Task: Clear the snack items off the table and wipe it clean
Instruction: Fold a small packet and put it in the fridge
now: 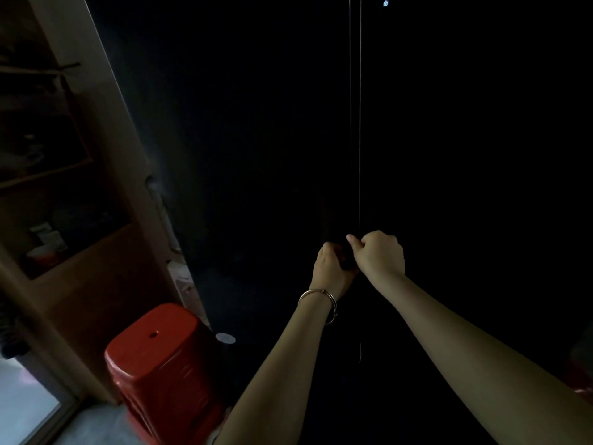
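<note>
Left hand (332,268), right hand (380,255): fingers curled, touching each other at vertical seam (359,123) of dark front. Too dark to tell what they clamp. Snack items, bench: out of view. Risk: blind grip slips in low light; step back could hit red stool stack (157,358) near left arm.

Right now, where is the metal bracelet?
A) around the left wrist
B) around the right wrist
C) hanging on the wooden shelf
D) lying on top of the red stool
A: the bracelet circles the wrist just below the left hand, while the wrist of the right hand is bare.
</note>
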{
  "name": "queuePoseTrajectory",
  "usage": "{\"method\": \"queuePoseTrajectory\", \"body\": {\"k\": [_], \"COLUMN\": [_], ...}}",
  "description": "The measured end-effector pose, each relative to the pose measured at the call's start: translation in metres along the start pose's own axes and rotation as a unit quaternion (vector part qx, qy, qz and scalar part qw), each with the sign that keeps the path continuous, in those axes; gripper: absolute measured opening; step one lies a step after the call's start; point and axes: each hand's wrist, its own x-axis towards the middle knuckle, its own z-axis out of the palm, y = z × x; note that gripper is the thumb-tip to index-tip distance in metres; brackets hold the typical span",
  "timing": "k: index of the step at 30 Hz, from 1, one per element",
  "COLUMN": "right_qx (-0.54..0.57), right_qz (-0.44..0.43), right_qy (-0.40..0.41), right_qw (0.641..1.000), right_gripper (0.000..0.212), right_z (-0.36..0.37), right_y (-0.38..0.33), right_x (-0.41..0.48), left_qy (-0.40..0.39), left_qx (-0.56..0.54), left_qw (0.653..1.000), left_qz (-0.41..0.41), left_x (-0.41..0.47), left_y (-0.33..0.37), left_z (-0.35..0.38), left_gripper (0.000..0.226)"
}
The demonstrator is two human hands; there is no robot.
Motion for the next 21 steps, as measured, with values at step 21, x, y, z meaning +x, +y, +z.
{"method": "queuePoseTrajectory", "body": {"k": [21], "right_qx": [0.268], "right_qz": [-0.196], "right_qy": [-0.140], "right_qw": [0.933], "right_gripper": [0.034], "right_z": [-0.012], "right_y": [-0.004], "right_x": [-0.106], "left_qy": [0.148], "left_qx": [0.002], "left_qw": [0.988], "left_qz": [-0.037], "left_x": [-0.107], "left_y": [-0.022], "left_z": [-0.061], "left_gripper": [0.055]}}
